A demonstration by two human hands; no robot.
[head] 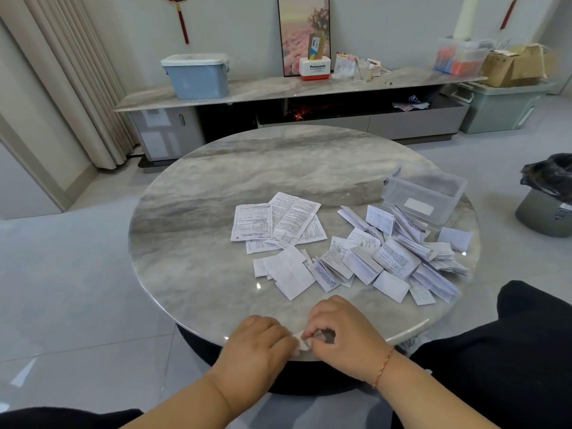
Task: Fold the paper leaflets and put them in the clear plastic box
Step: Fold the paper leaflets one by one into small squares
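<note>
1. Right now the small leaflet (301,342) sits at the near edge of the round marble table (201,243), pinched between both hands and mostly hidden by them; only a white corner shows.
2. The left hand (258,345) has its fingers curled onto the paper's left side, and the right hand (343,331) pinches the right side with thumb and fingertips. Both hold the same piece; neither is free.
3. The step in hand looks like folding: the paper is already small, so this is likely a late crease, though how many folds it has cannot be told.
4. Beyond the hands lies a heap of folded leaflets (393,258) spread across the right half of the table, reaching up to and touching the clear plastic box (424,193).
5. The box stands at the far right of the table, open-topped, with what seems to be one pale slip inside.
6. To the left of the heap, several flat unfolded leaflets (278,221) overlap one another and await folding.
7. The next move calls for pressing the crease flat, then a reach forward and right to drop the piece in the box or on the heap.
</note>
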